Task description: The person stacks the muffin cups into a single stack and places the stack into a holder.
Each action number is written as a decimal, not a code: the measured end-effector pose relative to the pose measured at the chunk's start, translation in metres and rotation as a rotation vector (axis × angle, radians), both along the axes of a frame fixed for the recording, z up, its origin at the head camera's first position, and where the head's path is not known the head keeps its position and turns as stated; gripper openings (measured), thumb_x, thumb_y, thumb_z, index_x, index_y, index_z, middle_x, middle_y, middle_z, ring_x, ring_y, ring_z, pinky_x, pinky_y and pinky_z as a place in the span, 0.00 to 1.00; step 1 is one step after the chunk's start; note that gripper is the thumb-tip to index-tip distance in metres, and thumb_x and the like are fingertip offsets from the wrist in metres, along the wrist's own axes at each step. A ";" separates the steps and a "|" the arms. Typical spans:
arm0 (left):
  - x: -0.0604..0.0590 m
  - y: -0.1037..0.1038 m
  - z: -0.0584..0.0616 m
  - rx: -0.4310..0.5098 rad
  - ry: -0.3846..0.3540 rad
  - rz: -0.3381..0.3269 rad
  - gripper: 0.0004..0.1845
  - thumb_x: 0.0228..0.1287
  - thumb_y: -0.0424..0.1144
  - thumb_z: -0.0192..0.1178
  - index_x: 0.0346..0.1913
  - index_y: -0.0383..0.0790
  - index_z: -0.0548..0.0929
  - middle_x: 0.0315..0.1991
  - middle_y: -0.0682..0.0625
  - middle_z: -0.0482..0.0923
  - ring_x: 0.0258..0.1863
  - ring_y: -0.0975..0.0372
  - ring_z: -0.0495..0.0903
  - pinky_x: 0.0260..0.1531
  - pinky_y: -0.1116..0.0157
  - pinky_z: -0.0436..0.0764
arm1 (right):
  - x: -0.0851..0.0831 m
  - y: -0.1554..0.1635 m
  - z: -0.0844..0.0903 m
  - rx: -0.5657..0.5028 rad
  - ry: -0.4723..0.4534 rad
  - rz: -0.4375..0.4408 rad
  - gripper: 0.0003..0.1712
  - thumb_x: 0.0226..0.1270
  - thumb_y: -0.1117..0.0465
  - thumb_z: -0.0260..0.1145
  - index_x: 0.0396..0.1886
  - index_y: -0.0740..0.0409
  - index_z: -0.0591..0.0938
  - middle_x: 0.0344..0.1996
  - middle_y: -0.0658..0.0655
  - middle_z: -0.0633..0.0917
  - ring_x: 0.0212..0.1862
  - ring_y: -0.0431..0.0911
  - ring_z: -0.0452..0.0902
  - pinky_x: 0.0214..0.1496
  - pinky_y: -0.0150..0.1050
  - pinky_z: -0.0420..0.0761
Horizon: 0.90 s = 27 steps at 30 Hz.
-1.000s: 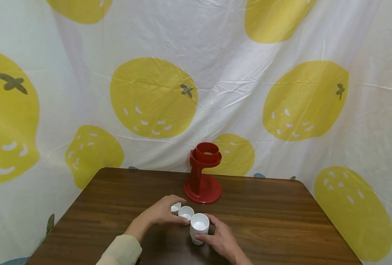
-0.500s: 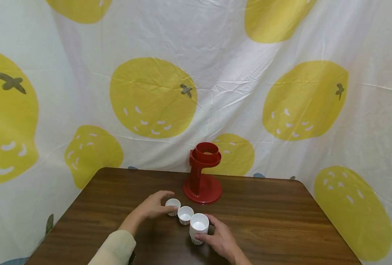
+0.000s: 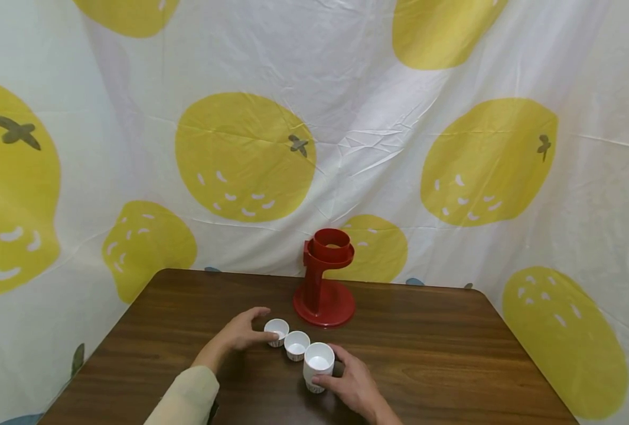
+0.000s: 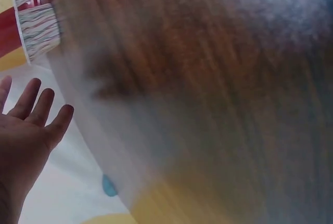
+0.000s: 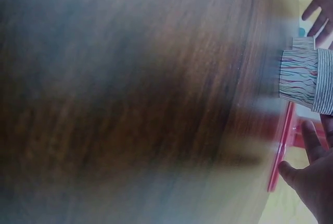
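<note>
Three white paper cups stand in a slanting row on the brown table [image 3: 452, 354]. My left hand [image 3: 242, 333] lies beside the left small cup [image 3: 277, 329], fingers straight at its side; the left wrist view shows the left hand [image 4: 26, 130] open, apart from a striped cup [image 4: 35, 28]. The middle cup [image 3: 297, 343] stands free. My right hand [image 3: 352, 385] grips the taller cup [image 3: 319, 366], thumb in front and fingers behind. In the right wrist view the striped cups [image 5: 302, 75] stand just above my right fingers [image 5: 312, 140].
A red stand [image 3: 323, 283] with a ring on top and a round base sits just behind the cups. A lemon-printed cloth [image 3: 346, 118] hangs behind and beside the table. Bare tabletop spreads to the left and right.
My left hand set the small cup down to the left of the middle cup, let it go and opened. The right hand stayed on the taller cup.
</note>
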<state>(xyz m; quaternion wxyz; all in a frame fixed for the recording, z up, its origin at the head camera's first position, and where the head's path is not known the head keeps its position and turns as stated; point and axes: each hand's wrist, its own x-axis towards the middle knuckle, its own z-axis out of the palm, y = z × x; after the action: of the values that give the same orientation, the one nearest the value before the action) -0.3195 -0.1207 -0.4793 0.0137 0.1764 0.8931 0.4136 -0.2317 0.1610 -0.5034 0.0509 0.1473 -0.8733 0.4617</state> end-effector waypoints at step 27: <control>-0.005 0.009 -0.025 -0.089 -0.014 0.080 0.41 0.48 0.51 0.78 0.63 0.33 0.76 0.61 0.37 0.75 0.64 0.41 0.70 0.63 0.43 0.66 | 0.002 0.001 0.003 -0.002 -0.004 -0.001 0.38 0.49 0.47 0.80 0.60 0.55 0.80 0.50 0.50 0.84 0.55 0.50 0.77 0.60 0.54 0.72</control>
<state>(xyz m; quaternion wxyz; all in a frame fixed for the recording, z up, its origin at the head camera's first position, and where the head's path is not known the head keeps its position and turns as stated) -0.3249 -0.1114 -0.5040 0.0111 0.1371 0.9168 0.3749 -0.2298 0.1620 -0.5008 0.0496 0.1460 -0.8729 0.4628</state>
